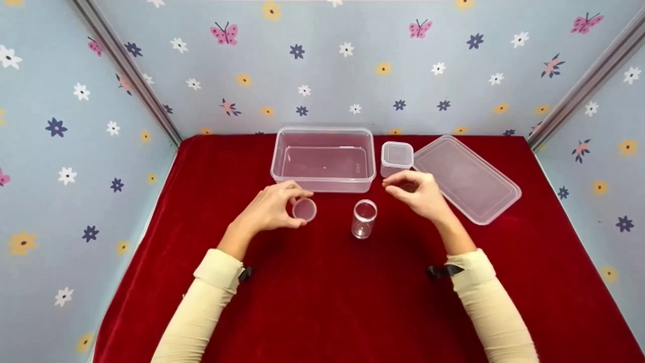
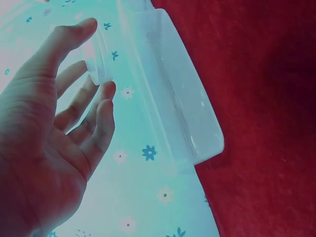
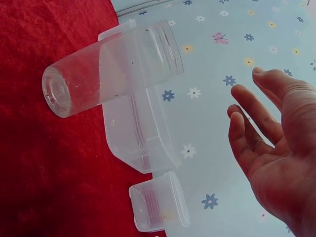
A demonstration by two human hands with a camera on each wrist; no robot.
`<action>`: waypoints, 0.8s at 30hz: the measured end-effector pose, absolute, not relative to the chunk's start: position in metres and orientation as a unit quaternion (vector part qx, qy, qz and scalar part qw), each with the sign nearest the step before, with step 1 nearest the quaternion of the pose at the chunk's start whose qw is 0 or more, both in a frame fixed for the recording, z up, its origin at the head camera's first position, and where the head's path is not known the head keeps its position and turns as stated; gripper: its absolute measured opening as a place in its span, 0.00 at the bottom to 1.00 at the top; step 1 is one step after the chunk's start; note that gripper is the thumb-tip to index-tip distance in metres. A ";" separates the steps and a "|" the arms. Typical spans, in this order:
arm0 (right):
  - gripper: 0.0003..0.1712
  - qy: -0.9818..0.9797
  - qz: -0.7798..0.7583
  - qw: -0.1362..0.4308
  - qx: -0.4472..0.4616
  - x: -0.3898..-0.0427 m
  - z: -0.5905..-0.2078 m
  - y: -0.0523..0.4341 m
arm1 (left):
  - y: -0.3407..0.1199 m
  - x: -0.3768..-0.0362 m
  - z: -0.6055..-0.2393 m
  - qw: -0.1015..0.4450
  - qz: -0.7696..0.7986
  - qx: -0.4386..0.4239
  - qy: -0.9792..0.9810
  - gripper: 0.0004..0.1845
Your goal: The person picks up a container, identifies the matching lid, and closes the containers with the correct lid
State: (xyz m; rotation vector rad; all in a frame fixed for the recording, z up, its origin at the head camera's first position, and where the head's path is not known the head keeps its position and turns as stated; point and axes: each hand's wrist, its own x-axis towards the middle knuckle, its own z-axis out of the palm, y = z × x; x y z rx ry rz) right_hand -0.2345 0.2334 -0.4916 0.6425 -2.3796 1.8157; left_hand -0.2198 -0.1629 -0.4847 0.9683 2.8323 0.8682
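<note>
My left hand (image 1: 269,206) pinches a small round translucent lid (image 1: 304,209) by its rim, thumb on one side and fingertips on the other. In the left wrist view the lid (image 2: 101,59) is seen edge-on. To the right of it an uncapped clear jar (image 1: 364,220) stands upright on the cloth. My right hand (image 1: 419,192) is held in the air beyond the jar's right side, fingers loosely bent and nothing between them. Close to its fingertips, just behind, is a small square lidded container (image 1: 397,155). The right wrist view shows the jar (image 3: 94,74) apart from that hand.
Behind the hands stands a large rectangular clear container (image 1: 322,185) without its cover. A flat rectangular lid (image 1: 468,179) lies at the back right, beside the square container. Red cloth (image 1: 322,302) covers the table, and patterned walls (image 1: 342,70) enclose its back and sides.
</note>
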 end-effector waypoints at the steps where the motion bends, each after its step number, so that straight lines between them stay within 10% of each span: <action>1: 0.07 -0.777 0.592 0.038 0.209 -0.234 -0.492 0.233 | -0.161 -0.220 -0.483 0.008 0.286 0.311 0.906 0.32; 24: 0.15 -0.777 0.581 0.051 0.237 -0.232 -0.500 0.227 | -0.124 -0.226 -0.472 -0.107 0.379 0.348 0.851 0.34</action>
